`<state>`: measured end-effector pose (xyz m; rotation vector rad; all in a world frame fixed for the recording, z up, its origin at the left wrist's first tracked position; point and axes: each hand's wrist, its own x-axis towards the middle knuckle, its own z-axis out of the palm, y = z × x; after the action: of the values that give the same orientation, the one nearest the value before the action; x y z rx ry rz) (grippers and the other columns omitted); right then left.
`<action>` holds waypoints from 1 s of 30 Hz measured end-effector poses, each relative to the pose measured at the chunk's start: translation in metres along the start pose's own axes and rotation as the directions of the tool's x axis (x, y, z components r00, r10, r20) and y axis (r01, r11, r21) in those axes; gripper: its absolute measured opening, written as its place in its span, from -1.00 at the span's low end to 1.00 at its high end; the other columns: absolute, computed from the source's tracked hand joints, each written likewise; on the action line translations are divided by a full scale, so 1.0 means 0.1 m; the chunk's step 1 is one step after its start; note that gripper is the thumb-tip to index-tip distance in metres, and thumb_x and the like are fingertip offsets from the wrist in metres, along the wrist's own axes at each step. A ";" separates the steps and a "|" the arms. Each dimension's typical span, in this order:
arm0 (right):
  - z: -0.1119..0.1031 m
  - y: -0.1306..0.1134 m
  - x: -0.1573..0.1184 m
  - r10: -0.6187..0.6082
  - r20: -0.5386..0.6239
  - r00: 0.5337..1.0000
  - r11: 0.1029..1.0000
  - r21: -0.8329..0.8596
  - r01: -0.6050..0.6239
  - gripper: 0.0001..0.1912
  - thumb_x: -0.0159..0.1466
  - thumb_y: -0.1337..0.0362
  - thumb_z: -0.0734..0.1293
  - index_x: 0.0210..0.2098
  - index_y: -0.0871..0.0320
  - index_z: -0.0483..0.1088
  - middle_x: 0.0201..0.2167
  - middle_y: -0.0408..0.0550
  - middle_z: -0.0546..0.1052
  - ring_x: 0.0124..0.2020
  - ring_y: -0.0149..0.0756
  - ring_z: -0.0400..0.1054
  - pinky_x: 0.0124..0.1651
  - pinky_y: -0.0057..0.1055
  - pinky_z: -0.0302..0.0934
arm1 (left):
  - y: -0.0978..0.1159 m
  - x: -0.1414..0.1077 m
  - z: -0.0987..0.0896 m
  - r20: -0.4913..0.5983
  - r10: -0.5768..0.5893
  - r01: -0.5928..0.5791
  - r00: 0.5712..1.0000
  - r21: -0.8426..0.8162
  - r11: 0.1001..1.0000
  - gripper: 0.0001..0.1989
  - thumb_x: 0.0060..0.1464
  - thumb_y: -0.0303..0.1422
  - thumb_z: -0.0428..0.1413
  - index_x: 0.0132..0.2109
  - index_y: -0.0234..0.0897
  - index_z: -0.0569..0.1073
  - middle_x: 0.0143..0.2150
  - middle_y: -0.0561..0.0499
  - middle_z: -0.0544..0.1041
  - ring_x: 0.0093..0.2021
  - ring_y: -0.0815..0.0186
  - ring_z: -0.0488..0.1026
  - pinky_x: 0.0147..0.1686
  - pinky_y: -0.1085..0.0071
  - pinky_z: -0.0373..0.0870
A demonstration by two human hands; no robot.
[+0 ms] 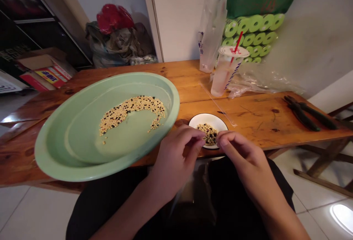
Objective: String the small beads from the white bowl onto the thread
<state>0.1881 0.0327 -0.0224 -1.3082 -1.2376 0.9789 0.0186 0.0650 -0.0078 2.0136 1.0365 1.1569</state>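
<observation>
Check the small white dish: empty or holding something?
Not empty. The small white dish holds a mound of pale and dark beans in its middle, with the white rim bare around them.

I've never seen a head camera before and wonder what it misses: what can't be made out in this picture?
In the head view:
Anything pinched by the left hand or right hand: their fingers would hide it, so I cannot tell.
Part of the small white dish: hidden behind those fingers.
Printing on the cardboard box: too small and blurred to read.
</observation>
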 end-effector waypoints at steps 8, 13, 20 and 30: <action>0.02 -0.04 -0.02 -0.126 -0.027 0.992 0.992 -0.028 0.126 -0.84 0.32 0.26 0.32 -0.41 0.08 0.38 -0.31 -0.10 0.43 -0.21 -0.30 0.30 -0.08 -0.46 0.20 | 0.00 -0.03 0.00 -0.054 -0.045 0.033 0.998 -0.194 0.980 -0.84 0.19 -0.52 0.13 -0.09 -0.24 0.47 -0.16 -0.02 0.53 -0.17 0.33 0.56 -0.13 0.42 0.55; 0.02 -0.06 -0.04 -0.161 -0.021 0.987 0.986 -0.048 0.159 -0.85 0.34 0.28 0.29 -0.38 0.07 0.39 -0.28 -0.08 0.42 -0.17 -0.28 0.30 -0.07 -0.44 0.21 | 0.02 -0.03 -0.01 -0.052 -0.055 0.041 0.997 -0.245 0.969 -0.81 0.19 -0.55 0.14 -0.08 -0.23 0.47 -0.15 -0.01 0.54 -0.15 0.33 0.57 -0.10 0.43 0.55; 0.02 -0.04 -0.05 -0.184 -0.003 0.983 0.982 -0.045 0.184 -0.85 0.36 0.30 0.28 -0.37 0.06 0.38 -0.25 -0.09 0.41 -0.13 -0.31 0.30 -0.04 -0.47 0.20 | 0.01 -0.05 -0.01 -0.049 -0.045 0.031 0.998 -0.247 0.968 -0.78 0.18 -0.57 0.14 -0.06 -0.22 0.47 -0.15 0.03 0.54 -0.15 0.40 0.56 -0.07 0.51 0.52; 0.05 -0.04 -0.04 -0.165 0.005 0.986 0.985 -0.040 0.165 -0.85 0.35 0.29 0.29 -0.37 0.07 0.38 -0.25 -0.06 0.41 -0.15 -0.27 0.30 -0.08 -0.43 0.21 | 0.03 -0.04 -0.02 -0.036 -0.013 0.005 0.999 -0.221 0.975 -0.77 0.15 -0.58 0.16 -0.08 -0.23 0.48 -0.20 0.04 0.56 -0.19 0.39 0.55 -0.11 0.50 0.52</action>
<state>0.1825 0.0287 -0.0197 -1.2141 -1.3504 0.8411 0.0168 0.0601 -0.0064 1.8183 0.8915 1.2501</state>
